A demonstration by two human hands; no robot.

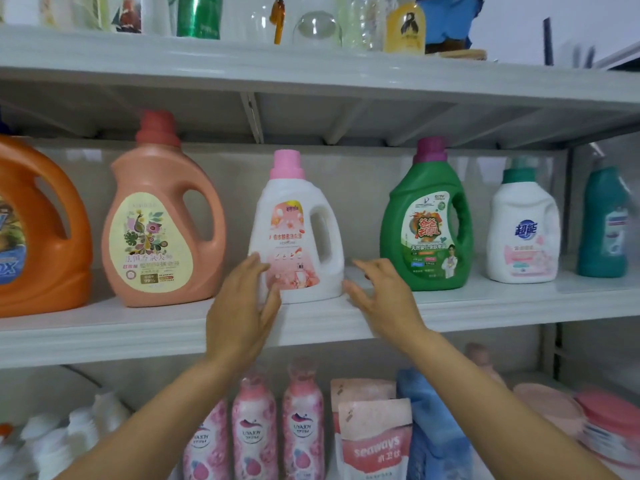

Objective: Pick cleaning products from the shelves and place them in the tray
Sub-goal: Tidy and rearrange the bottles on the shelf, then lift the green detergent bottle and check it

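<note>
A white detergent bottle with a pink cap stands upright in the middle of the middle shelf. My left hand is raised at its lower left side, fingers straight, right at the bottle's edge. My right hand hovers at its lower right, fingers spread and loosely bent, holding nothing. No tray is in view.
On the same shelf stand an orange jug, a salmon bottle with a red cap, a green bottle, a small white bottle and a teal bottle. Below are pink bottles and refill pouches.
</note>
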